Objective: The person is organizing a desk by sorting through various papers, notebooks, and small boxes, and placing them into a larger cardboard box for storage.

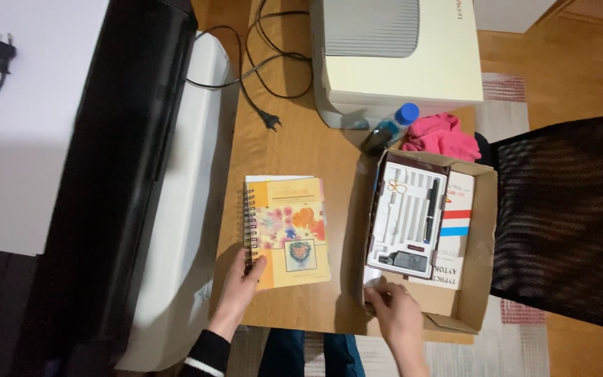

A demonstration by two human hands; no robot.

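- Two bare hands are at the near edge of the wooden table (294, 150).
- Her or his left hand (240, 283) rests on the lower left corner of a spiral notebook (286, 232) with a yellow flowered cover; the fingers lie together, curled over the binding edge, touching rather than gripping it.
- That notebook lies flat on the table, left of a cardboard box (470, 279).
- At the box's near left corner the right hand (393, 311) has its fingers bent on the rim, close to a small white scrap; whether they pinch anything I cannot tell.
- Inside the box sits a white tray of drawing pens (407, 220).
- Behind it lie a blue-capped bottle (390, 128), a pink cloth (443, 137) and a cream printer (396, 56).
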